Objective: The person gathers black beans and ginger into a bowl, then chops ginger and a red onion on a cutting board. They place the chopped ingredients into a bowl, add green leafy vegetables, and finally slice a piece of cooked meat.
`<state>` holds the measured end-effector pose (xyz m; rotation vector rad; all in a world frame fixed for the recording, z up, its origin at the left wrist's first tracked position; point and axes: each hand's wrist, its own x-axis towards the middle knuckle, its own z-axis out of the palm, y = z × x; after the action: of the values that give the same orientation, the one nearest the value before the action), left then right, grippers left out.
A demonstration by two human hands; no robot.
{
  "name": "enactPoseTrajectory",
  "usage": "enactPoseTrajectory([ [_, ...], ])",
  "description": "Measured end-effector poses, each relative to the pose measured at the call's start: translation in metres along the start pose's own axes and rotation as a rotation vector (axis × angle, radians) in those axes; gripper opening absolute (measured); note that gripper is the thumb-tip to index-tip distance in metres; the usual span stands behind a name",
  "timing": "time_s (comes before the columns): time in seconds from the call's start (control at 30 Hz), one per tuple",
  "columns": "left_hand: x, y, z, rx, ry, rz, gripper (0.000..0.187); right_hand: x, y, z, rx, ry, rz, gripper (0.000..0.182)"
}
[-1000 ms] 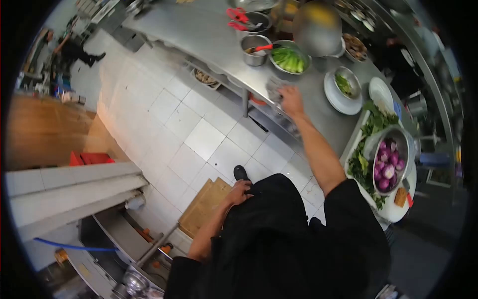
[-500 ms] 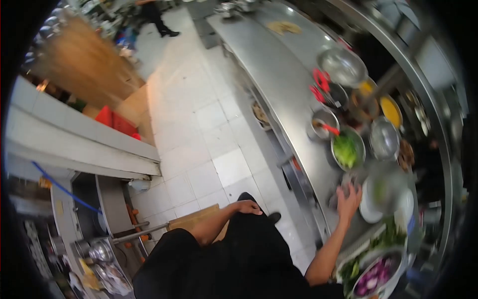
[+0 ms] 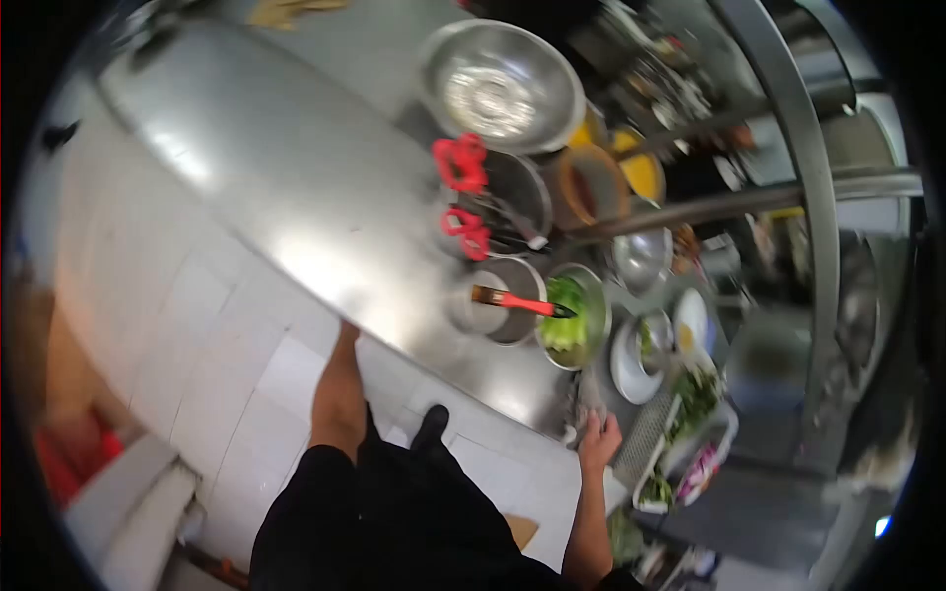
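Observation:
My left hand point(image 3: 349, 317) is a blur at the front edge of the steel counter point(image 3: 286, 246); its fingers cannot be made out. Farther right, my right hand point(image 3: 599, 440) has its fingers bent around the end of a crumpled grey cloth point(image 3: 588, 392) near the counter's edge. Just beyond the cloth stands a metal bowl of green leaves point(image 3: 564, 330). A brush with a red handle point(image 3: 527, 303) lies across this bowl and an empty-looking steel pot point(image 3: 512, 325). White plates point(image 3: 631, 369) are right of the cloth, one under a small metal bowl point(image 3: 652, 340).
Red-handled tools point(image 3: 461, 163) stand in a dark pot, beside a large steel bowl point(image 3: 503, 89). Orange and yellow containers point(image 3: 639, 167) are behind. A basket of greens point(image 3: 650, 453) and chopped purple onion point(image 3: 700, 473) sit at right. A metal rail point(image 3: 709, 207) crosses above.
The view has swung right and closer to the counter. My left hand has gone from my thigh to the counter's edge. My right hand's spread fingers have drawn together at the cloth.

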<state>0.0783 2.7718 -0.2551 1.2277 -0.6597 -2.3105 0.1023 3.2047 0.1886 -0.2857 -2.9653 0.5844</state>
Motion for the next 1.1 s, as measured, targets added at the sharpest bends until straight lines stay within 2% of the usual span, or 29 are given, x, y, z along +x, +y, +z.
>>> enactPoseTrajectory([
  [0.07, 0.000, -0.002, 0.013, 0.105, 0.019, 0.030, 0.033, 0.003, -0.013, -0.014, 0.104, 0.063, 0.035, 0.020],
  [0.13, -0.006, 0.000, 0.012, 0.190, 0.034, 0.037, 0.033, 0.000, -0.039, -0.025, 0.329, -0.050, 0.238, 0.032],
  [0.2, -0.010, 0.000, 0.016, 0.241, 0.026, 0.032, 0.034, -0.011, -0.030, 0.016, 0.027, 0.087, -0.144, 0.045],
  [0.27, -0.013, 0.001, 0.014, 0.279, 0.016, 0.036, 0.034, -0.020, -0.044, 0.046, -0.093, 0.066, -0.112, 0.054],
  [0.4, -0.017, 0.004, 0.005, 0.334, -0.001, 0.064, 0.035, -0.010, -0.073, 0.078, -0.223, 0.130, -0.089, 0.054],
  [0.47, -0.019, 0.004, 0.001, 0.356, -0.012, 0.075, 0.036, 0.000, -0.069, 0.073, -0.096, -0.017, -0.227, 0.057],
  [0.5, -0.019, 0.005, 0.001, 0.367, -0.023, 0.080, 0.036, -0.002, -0.070, 0.063, -0.102, -0.002, -0.207, 0.057],
  [0.57, -0.021, 0.010, 0.002, 0.386, -0.037, 0.102, 0.036, -0.002, -0.097, 0.039, -0.301, -0.014, -0.043, 0.062],
  [0.63, -0.025, 0.013, 0.006, 0.407, -0.065, 0.117, 0.037, -0.013, -0.093, 0.033, -0.396, 0.112, 0.041, 0.064],
  [0.7, -0.025, 0.012, 0.009, 0.425, -0.097, 0.139, 0.037, -0.022, -0.080, 0.035, -0.026, -0.013, 0.156, 0.065],
  [0.77, -0.029, 0.015, 0.012, 0.449, -0.130, 0.171, 0.038, -0.013, -0.071, 0.054, -0.009, 0.090, 0.026, 0.065],
  [0.83, -0.027, 0.015, 0.012, 0.454, -0.185, 0.215, 0.038, 0.002, -0.069, 0.049, 0.147, 0.033, 0.046, 0.068],
  [0.87, -0.031, 0.017, 0.012, 0.448, -0.208, 0.248, 0.039, 0.006, -0.071, 0.040, 0.163, 0.071, 0.065, 0.068],
  [0.93, -0.040, 0.023, 0.004, 0.464, -0.231, 0.325, 0.039, -0.001, -0.066, 0.016, 0.518, 0.072, -0.058, 0.070],
  [0.97, -0.066, 0.041, 0.017, 0.524, -0.171, 0.311, 0.041, -0.013, -0.056, 0.000, 0.534, 0.104, -0.039, 0.070],
  [1.03, -0.103, 0.064, 0.023, 0.611, -0.083, 0.331, 0.044, -0.048, -0.027, -0.029, 0.578, -0.060, -0.108, 0.069],
  [1.1, -0.133, 0.079, -0.010, 0.609, -0.036, 0.359, 0.047, -0.099, 0.020, -0.051, 0.562, -0.243, -0.118, 0.061],
])
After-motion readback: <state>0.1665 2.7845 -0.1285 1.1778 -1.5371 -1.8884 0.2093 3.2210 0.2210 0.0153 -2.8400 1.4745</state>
